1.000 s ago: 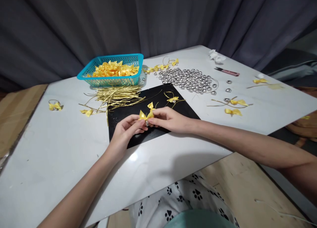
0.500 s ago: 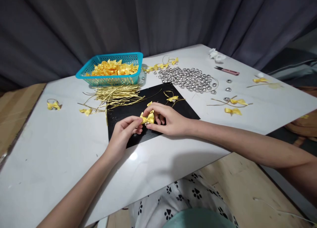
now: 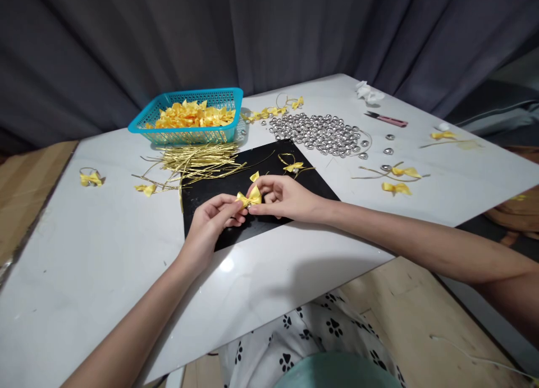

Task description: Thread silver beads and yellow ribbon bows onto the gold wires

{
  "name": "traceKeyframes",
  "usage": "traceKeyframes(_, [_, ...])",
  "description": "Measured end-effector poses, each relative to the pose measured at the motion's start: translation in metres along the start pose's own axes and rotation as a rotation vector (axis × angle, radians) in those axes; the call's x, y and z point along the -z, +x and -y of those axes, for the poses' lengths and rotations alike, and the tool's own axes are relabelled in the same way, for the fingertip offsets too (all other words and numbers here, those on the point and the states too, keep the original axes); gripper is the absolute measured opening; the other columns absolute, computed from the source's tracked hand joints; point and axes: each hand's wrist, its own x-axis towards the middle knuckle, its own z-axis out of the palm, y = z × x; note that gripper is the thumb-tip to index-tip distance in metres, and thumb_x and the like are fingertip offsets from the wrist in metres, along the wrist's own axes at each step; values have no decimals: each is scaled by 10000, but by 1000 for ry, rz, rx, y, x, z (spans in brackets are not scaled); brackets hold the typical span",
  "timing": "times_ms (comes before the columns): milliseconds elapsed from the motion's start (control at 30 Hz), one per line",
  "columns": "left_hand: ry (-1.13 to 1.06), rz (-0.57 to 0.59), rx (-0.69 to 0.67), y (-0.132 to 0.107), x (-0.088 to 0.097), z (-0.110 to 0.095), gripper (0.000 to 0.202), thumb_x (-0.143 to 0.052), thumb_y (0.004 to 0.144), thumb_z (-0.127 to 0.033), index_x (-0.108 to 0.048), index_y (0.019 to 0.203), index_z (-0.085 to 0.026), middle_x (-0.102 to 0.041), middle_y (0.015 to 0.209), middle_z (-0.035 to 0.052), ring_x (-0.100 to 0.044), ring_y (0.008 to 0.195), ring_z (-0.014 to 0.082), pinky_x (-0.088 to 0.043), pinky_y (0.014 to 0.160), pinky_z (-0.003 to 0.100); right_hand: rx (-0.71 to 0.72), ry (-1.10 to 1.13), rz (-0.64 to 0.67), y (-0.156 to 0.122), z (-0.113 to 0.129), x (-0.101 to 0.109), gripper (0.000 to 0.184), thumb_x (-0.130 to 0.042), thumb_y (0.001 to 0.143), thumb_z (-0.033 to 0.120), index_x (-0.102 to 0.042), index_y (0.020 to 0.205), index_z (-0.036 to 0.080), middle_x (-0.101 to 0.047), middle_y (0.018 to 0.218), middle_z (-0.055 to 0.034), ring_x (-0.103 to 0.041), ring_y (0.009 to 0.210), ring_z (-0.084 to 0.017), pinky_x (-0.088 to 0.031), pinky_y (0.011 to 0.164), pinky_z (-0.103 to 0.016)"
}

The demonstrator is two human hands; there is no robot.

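Observation:
Between my two hands is a yellow ribbon bow [image 3: 251, 196] with a small silver bell or bead at its underside, held over a black mat [image 3: 248, 233]. My left hand [image 3: 217, 217] pinches the bow's left side between thumb and fingers. On the other side, my right hand [image 3: 284, 198] is closed on the bow's right edge, thumb by the silver piece. Just behind the right fingers a second yellow bow [image 3: 255, 176] partly shows on the mat. Farther back on the mat lies a bow with a gold tie [image 3: 293, 167].
A blue basket [image 3: 238, 113] of yellow bows stands at the back left, with gold twist ties [image 3: 202, 160] before it. Behind the mat spreads a pile of silver pieces [image 3: 318, 134]. Pink thread snips [image 3: 387, 119], crumpled white tissue [image 3: 368, 93] and loose bows [image 3: 396, 188] lie at right.
My right hand has shifted slightly up, its fingers resettling on the bow. The bow is tilted a little differently, and my left hand stays nearly in place.

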Motion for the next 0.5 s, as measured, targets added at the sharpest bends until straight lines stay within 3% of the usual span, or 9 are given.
traceKeyframes(267, [103, -73, -71, 0, 0, 5, 239, -776, 630, -290, -643, 763, -143, -645, 730, -6, -585, 637, 62, -477, 613, 136, -42, -64, -2, 0, 2, 1, 258, -709, 696, 191, -530, 837, 69, -457, 641, 57, -327, 441, 13, -214, 380, -146])
traceKeyframes(500, [74, -94, -88, 0, 0, 5, 254, -781, 619, -283, -624, 750, -133, -630, 654, -13, -583, 585, 59, -461, 570, 129, -80, 11, -6, 0, 3, 1, 271, -713, 686, 187, -490, 810, 97, -419, 568, 87, -337, 405, 11, -244, 364, -133])
